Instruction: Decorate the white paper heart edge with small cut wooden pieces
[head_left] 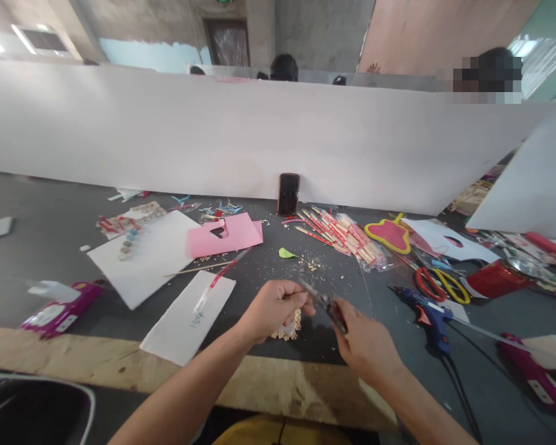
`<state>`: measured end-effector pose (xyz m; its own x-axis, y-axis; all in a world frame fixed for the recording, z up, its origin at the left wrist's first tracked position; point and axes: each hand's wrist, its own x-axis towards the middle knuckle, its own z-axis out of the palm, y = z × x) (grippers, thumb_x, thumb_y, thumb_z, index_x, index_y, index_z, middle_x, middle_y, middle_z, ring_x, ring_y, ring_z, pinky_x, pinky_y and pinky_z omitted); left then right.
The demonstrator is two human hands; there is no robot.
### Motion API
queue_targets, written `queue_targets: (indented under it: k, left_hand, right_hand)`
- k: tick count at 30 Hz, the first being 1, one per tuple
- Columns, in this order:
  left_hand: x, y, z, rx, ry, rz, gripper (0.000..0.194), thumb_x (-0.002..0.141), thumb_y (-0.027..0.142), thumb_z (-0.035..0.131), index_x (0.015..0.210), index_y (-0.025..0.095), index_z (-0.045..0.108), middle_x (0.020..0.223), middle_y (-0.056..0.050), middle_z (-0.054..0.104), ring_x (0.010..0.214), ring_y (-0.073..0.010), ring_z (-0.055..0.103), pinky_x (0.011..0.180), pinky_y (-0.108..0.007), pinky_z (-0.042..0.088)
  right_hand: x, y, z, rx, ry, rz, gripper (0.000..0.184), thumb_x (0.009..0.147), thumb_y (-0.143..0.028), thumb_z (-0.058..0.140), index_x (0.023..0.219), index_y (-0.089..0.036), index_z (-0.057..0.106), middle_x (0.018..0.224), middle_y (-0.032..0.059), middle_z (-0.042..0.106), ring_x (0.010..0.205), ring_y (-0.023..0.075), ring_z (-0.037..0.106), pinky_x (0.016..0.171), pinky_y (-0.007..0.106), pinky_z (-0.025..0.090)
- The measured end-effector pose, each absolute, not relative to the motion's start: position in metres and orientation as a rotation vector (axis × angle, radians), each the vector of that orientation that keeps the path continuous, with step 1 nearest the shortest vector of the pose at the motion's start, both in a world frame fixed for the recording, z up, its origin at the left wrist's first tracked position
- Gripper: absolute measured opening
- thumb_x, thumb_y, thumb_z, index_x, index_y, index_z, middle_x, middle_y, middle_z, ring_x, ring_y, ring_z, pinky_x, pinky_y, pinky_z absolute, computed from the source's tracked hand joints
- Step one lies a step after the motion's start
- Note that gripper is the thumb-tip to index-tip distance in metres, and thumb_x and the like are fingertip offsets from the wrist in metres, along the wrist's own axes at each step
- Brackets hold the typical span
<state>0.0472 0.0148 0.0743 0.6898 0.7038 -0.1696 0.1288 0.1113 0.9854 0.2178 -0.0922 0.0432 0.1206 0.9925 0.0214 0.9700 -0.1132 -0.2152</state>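
Note:
My right hand [368, 341] is closed round the handles of dark metal cutters [325, 301], which look like pliers. Their jaws point up and left, towards the fingertips of my left hand [278, 309]. The fingers of that hand are pinched together over the table; whatever they hold is too small and hidden to name. Just below, partly covered by the left hand, lies a small white piece edged with little pale wooden bits [288, 334]. More pale crumbs [311, 264] are scattered on the dark tabletop beyond, near a green scrap [286, 253].
A phone [288, 194] leans against a white partition [241, 136]. Packaged chopsticks [338, 232], scissors [430, 283], a blue glue gun [424, 315] and a red can [498, 278] lie right. Left are pink paper [227, 235], white boards [143, 266] and a purple power strip [62, 309].

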Motion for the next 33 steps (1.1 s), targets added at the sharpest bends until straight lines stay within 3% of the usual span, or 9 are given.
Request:
queue_targets:
  k: [3, 8, 16, 24, 29, 33]
  left_hand:
    - [0.048, 0.016, 0.069, 1.501, 0.772, 0.520, 0.032, 0.080, 0.040, 0.053, 0.083, 0.011, 0.065, 0.067, -0.004, 0.066, 0.042, -0.0052, 0.040, 0.043, -0.018, 0.031]
    - [0.044, 0.023, 0.067, 1.488, 0.769, 0.572, 0.031, 0.079, 0.042, 0.056, 0.087, 0.013, 0.063, 0.085, -0.006, 0.069, 0.046, -0.0052, 0.045, 0.045, -0.018, 0.034]
    - [0.035, 0.026, 0.069, 1.461, 0.780, 0.583, 0.030, 0.080, 0.041, 0.056, 0.086, 0.013, 0.061, 0.084, -0.008, 0.069, 0.046, -0.0045, 0.041, 0.047, -0.019, 0.035]
    - [0.027, 0.033, 0.077, 1.436, 0.823, 0.580, 0.036, 0.078, 0.047, 0.057, 0.089, 0.012, 0.060, 0.086, -0.009, 0.068, 0.047, -0.0054, 0.040, 0.046, -0.020, 0.035]
    - [0.023, 0.042, 0.075, 1.438, 0.872, 0.572, 0.038, 0.077, 0.049, 0.057, 0.090, 0.013, 0.061, 0.085, -0.008, 0.068, 0.046, -0.0057, 0.041, 0.045, -0.019, 0.036]
    - [0.018, 0.055, 0.071, 1.437, 0.930, 0.559, 0.038, 0.076, 0.050, 0.057, 0.090, 0.015, 0.063, 0.085, -0.007, 0.068, 0.047, -0.0066, 0.042, 0.046, -0.021, 0.038]
  right_hand:
    - [0.216, -0.092, 0.049, -2.298, -1.926, 0.252, 0.035, 0.085, -0.023, 0.038, 0.119, -0.020, 0.046, 0.101, 0.0076, 0.067, 0.080, 0.0212, 0.065, 0.062, 0.029, 0.044]
    - [0.226, -0.090, 0.054, -2.380, -1.858, 0.271, 0.044, 0.088, -0.030, 0.037, 0.131, -0.021, 0.037, 0.118, 0.0111, 0.060, 0.098, 0.0230, 0.061, 0.072, 0.031, 0.044]
    - [0.264, -0.090, 0.039, -2.572, -1.789, 0.109, 0.046, 0.086, -0.045, 0.045, 0.127, -0.023, 0.041, 0.103, 0.0087, 0.061, 0.094, 0.0254, 0.061, 0.066, 0.031, 0.042]
    - [0.288, -0.088, 0.045, -2.590, -1.867, 0.069, 0.047, 0.081, -0.047, 0.054, 0.118, -0.018, 0.055, 0.100, 0.0128, 0.064, 0.099, 0.0306, 0.057, 0.078, 0.042, 0.045]
    - [0.333, -0.043, 0.082, -2.577, -1.864, -0.031, 0.033, 0.092, -0.031, 0.038, 0.117, -0.021, 0.057, 0.118, 0.0098, 0.059, 0.112, 0.0243, 0.050, 0.094, 0.040, 0.040]
    - [0.402, 0.020, 0.108, -2.754, -1.689, -0.065, 0.031, 0.089, -0.036, 0.050, 0.113, -0.017, 0.055, 0.114, 0.0069, 0.058, 0.100, 0.0188, 0.057, 0.087, 0.042, 0.046]
